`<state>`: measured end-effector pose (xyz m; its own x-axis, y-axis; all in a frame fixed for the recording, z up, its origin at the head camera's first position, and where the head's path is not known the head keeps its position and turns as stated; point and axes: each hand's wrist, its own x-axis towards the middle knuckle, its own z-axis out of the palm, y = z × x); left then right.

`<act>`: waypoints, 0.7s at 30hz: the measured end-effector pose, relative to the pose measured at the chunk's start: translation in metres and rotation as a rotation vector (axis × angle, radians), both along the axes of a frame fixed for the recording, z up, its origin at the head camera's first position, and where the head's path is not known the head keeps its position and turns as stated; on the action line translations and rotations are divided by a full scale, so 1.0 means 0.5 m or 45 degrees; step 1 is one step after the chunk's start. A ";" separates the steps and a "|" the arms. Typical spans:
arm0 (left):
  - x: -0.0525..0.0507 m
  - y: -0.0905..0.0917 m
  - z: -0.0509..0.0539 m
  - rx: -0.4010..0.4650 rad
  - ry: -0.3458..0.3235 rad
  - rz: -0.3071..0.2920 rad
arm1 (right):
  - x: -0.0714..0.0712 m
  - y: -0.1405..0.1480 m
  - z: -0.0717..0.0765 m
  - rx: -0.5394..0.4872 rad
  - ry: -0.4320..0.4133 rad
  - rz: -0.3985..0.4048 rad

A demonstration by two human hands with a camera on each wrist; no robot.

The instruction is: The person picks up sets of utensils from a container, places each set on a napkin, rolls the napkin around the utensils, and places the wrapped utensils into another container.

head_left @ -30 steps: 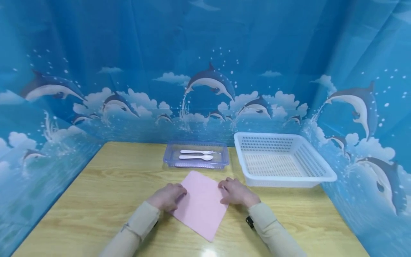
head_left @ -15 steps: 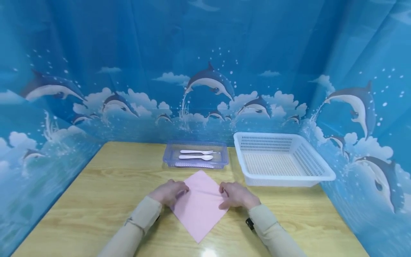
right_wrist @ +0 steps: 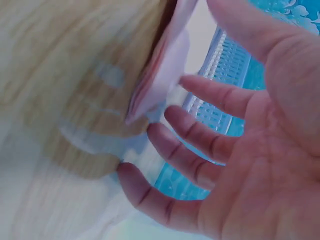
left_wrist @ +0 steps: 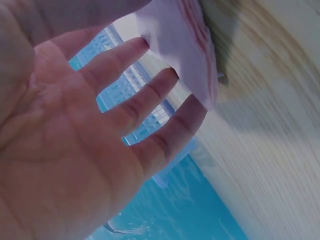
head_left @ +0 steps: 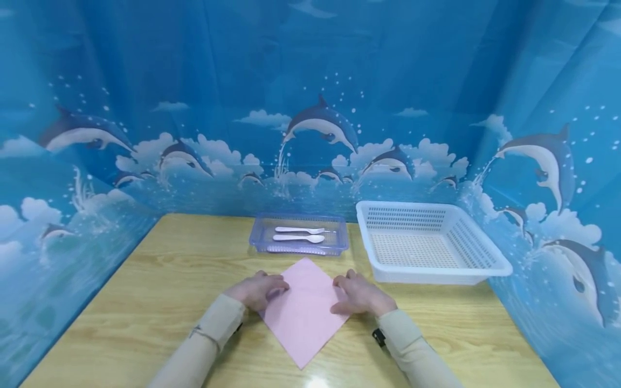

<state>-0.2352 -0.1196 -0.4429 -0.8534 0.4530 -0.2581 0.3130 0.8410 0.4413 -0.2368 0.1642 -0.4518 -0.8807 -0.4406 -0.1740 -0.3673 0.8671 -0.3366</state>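
A pink folded cloth [head_left: 304, 312] lies on the wooden table as a diamond, one corner toward me. Several stacked layers show along the edge of the cloth [left_wrist: 187, 50] in the left wrist view. My left hand [head_left: 259, 291] is at its left corner, with loosely extended fingertips touching the edge. On the opposite side, my right hand [head_left: 361, 293] has its relaxed fingers spread around the right corner. In the right wrist view the fingers [right_wrist: 195, 130] reach toward the cloth [right_wrist: 167, 75], some tips against the tabletop, none closed round it.
Behind the cloth stands a clear purple tray [head_left: 257, 245] holding a white fork [head_left: 298, 230] and a white spoon [head_left: 298, 237]. A white perforated basket [head_left: 436, 275] sits at the back right. A blue dolphin curtain [head_left: 310, 64] encloses the table [head_left: 160, 280] at the back and sides.
The cloth has turned slightly, its near corner swinging left and its far corner right, so it now points straighter at me. Both hands have stayed beside it with small shifts.
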 end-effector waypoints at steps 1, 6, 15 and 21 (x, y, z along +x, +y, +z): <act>0.001 0.002 -0.001 -0.002 0.005 -0.001 | 0.001 -0.001 0.000 -0.006 0.000 -0.003; 0.005 0.009 -0.005 0.018 -0.009 0.014 | 0.001 -0.009 -0.001 0.042 0.035 0.045; 0.011 0.011 -0.002 -0.003 0.009 -0.030 | 0.000 -0.010 -0.001 0.056 0.071 0.076; 0.014 0.015 -0.003 -0.021 0.058 -0.116 | 0.003 -0.006 0.003 0.033 0.055 0.082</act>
